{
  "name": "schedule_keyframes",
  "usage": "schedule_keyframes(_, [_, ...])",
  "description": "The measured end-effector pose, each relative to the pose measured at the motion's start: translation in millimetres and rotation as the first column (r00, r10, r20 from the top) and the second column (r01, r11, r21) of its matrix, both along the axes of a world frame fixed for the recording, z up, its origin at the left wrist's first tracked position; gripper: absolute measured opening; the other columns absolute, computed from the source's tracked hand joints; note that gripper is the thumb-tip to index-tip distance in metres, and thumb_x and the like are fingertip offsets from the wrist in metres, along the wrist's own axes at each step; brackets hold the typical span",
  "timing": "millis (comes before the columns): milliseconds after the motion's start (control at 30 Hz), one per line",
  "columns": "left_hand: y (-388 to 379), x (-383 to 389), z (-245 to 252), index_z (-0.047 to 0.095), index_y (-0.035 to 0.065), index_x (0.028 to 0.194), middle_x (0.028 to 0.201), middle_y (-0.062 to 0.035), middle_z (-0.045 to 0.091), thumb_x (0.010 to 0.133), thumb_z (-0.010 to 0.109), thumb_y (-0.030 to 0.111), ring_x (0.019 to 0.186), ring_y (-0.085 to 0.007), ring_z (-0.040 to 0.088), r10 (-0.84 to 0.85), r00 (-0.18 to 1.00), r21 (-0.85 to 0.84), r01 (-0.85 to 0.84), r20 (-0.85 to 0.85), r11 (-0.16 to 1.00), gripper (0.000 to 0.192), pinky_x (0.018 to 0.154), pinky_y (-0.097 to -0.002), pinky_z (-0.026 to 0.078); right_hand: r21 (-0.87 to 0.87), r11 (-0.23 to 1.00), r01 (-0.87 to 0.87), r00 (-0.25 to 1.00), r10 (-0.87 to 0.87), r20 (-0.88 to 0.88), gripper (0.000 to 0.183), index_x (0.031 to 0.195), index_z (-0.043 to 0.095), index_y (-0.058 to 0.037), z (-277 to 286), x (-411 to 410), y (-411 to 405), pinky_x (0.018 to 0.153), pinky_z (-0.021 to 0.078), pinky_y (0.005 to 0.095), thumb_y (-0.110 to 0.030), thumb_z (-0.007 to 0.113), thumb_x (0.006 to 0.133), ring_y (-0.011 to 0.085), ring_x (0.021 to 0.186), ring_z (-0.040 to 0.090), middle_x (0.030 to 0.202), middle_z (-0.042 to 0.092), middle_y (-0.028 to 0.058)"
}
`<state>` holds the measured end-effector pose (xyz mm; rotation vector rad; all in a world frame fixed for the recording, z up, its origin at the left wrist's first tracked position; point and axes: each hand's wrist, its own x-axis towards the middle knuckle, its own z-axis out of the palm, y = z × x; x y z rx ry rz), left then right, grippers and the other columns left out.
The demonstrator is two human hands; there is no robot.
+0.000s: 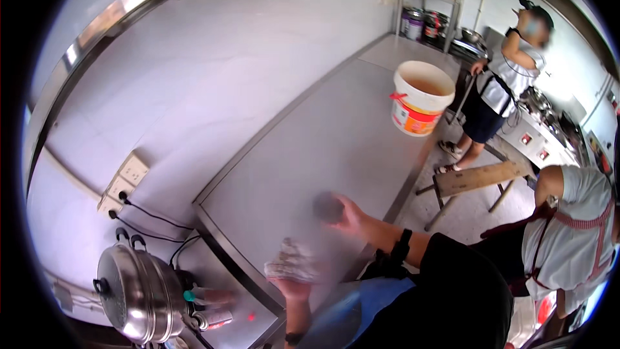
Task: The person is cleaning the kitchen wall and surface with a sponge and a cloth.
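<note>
A crumpled white and brownish cloth [290, 261] sits in my left hand [293, 289], low over the near end of a grey metal worktable [310, 140]. Farther up, my right hand [349, 217] has its fingers around a dark rounded thing [328, 207], too blurred to name. Both hands are apart, and a hazy patch hides part of the surface between them. Toward the far right of the worktable stands a white plastic bucket [403, 85] with an orange and red label and brownish contents.
A metal steamer pot [140, 295], bottle [208, 295] and spray can [213, 320] stand at lower left, below plugged-in cords [155, 218]. A wooden bench [479, 178] is right of the table. One person [513, 72] stands beyond it; another [566, 237] is close on my right.
</note>
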<state>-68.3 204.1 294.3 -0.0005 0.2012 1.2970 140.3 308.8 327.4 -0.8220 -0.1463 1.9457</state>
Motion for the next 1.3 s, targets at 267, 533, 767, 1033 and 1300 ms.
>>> schedule_keyframes(267, [3.0, 8.6, 13.1, 0.041, 0.0122, 0.127, 0.126, -0.0039, 0.046, 0.085, 0.039, 0.049, 0.117, -0.0227, 0.041, 0.165, 0.969, -0.011, -0.170, -0.183, 0.985, 0.056, 0.098, -0.0432, 0.032, 0.281, 0.951, 0.127, 0.969, -0.180, 0.169, 0.034, 0.112, 0.047, -0.0164, 57.8, 170.1, 80.8, 0.082, 0.0440, 0.0469, -0.037, 0.049, 0.086, 0.0199, 0.102, 0.051, 0.111, 0.053, 0.0025])
schedule_keyframes(533, [18.5, 57.5, 9.9, 0.038, 0.0076, 0.128, 0.129, -0.0040, 0.044, 0.087, 0.041, 0.040, 0.120, -0.0184, 0.039, 0.405, 0.880, -0.013, -0.421, -0.246, 0.907, 0.052, 0.104, -0.0357, 0.024, 0.508, 0.844, 0.170, 0.942, -0.291, 0.169, 0.030, 0.109, 0.050, -0.0071, 150.4, 330.0, 170.9, 0.090, 0.0400, 0.0472, -0.022, 0.054, 0.084, 0.0236, 0.104, 0.050, 0.110, 0.055, 0.0070])
schedule_keyframes(767, [49.4, 101.2, 12.9, 0.039, 0.0113, 0.128, 0.132, -0.0047, 0.040, 0.084, 0.036, 0.054, 0.119, -0.0226, 0.040, 0.494, 0.794, 0.103, -0.492, -0.354, 0.864, 0.061, 0.099, -0.0443, 0.032, 0.528, 0.846, 0.080, 0.989, -0.133, 0.063, 0.030, 0.109, 0.051, -0.0073, 164.5, 332.6, 218.1, 0.093, 0.0362, 0.0461, -0.023, 0.055, 0.083, 0.0227, 0.102, 0.051, 0.109, 0.056, 0.0074])
schedule_keyframes(1033, [88.5, 149.1, -4.4, 0.046, 0.0184, 0.118, 0.119, -0.0013, 0.045, 0.073, 0.060, 0.052, 0.108, -0.0238, 0.047, 0.461, 0.839, 0.324, -0.367, -0.289, 0.872, 0.058, 0.084, -0.0420, 0.044, 0.397, 0.807, -0.436, 0.890, 0.452, 0.059, 0.040, 0.120, 0.044, -0.0055, 86.3, 215.4, 194.6, 0.089, 0.0400, 0.0526, -0.023, 0.046, 0.084, 0.0275, 0.103, 0.054, 0.115, 0.054, 0.0107])
schedule_keyframes(1300, [97.7, 173.8, 36.5, 0.044, 0.0131, 0.122, 0.121, -0.0058, 0.048, 0.076, 0.034, 0.068, 0.109, -0.0242, 0.047, 0.278, 0.919, 0.137, -0.249, -0.279, 0.959, 0.072, 0.092, -0.0415, 0.039, 0.319, 0.707, -0.631, 0.759, 0.647, 0.066, 0.037, 0.118, 0.044, 0.0005, 56.3, 57.9, 83.4, 0.095, 0.0386, 0.0423, -0.018, 0.042, 0.086, 0.0259, 0.107, 0.051, 0.114, 0.052, 0.0126])
